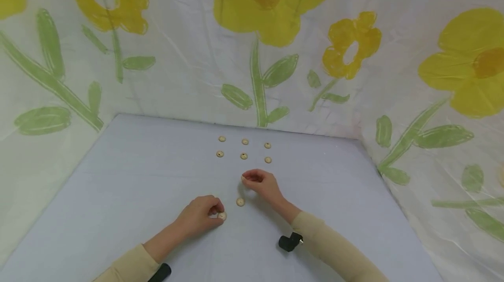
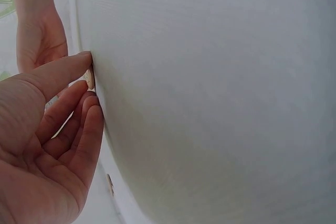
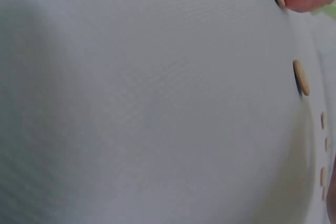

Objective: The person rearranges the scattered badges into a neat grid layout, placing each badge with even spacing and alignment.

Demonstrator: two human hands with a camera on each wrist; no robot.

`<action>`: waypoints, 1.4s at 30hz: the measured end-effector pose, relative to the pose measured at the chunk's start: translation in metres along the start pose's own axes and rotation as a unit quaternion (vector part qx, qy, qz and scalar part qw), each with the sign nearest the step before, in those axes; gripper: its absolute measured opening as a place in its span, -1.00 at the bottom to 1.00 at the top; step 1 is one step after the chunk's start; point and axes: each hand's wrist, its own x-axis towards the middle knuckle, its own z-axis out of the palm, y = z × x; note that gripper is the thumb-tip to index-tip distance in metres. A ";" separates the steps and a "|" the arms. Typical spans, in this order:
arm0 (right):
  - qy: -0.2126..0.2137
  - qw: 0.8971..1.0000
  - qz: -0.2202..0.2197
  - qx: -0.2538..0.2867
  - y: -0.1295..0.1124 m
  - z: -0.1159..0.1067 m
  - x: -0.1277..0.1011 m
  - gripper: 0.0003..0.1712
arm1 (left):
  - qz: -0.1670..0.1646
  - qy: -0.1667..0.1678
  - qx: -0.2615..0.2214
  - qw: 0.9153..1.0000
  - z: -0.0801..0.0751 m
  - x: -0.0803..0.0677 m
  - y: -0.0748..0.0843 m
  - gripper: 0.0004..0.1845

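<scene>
Small tan discs lie on a pale grey table cloth (image 1: 130, 194). Six of them form two rows of three near the far edge, for example the middle disc (image 1: 243, 156). My left hand (image 1: 218, 213) pinches one disc (image 1: 222, 216) against the cloth; in the left wrist view the thumb and fingers close on this disc (image 2: 90, 77). My right hand (image 1: 246, 178) is curled just below the rows, and a pale disc edge (image 1: 242, 178) shows at its fingertips. One loose disc (image 1: 240, 202) lies between the hands, also seen as a loose disc (image 3: 301, 77) in the right wrist view.
A white sheet printed with yellow flowers and green stems (image 1: 256, 76) hangs behind and beside the table. Black wrist straps (image 1: 290, 241) sit on both beige sleeves. The cloth's left and right parts hold nothing.
</scene>
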 end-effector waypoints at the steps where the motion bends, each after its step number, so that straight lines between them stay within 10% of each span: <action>1: 0.001 1.000 0.000 -0.001 0.003 0.002 0.003 -0.77 | 0.002 0.001 -0.002 1.000 0.000 0.000 0.000 -0.86; 10: 0.008 1.000 -0.003 -0.006 0.040 0.016 0.040 -0.76 | 0.001 0.002 -0.002 1.000 0.000 0.000 -0.001 -0.84; 42: -0.037 0.997 -0.027 -0.069 0.030 0.056 0.079 -0.81 | 0.023 0.007 -0.008 1.000 0.000 0.000 -0.003 -0.85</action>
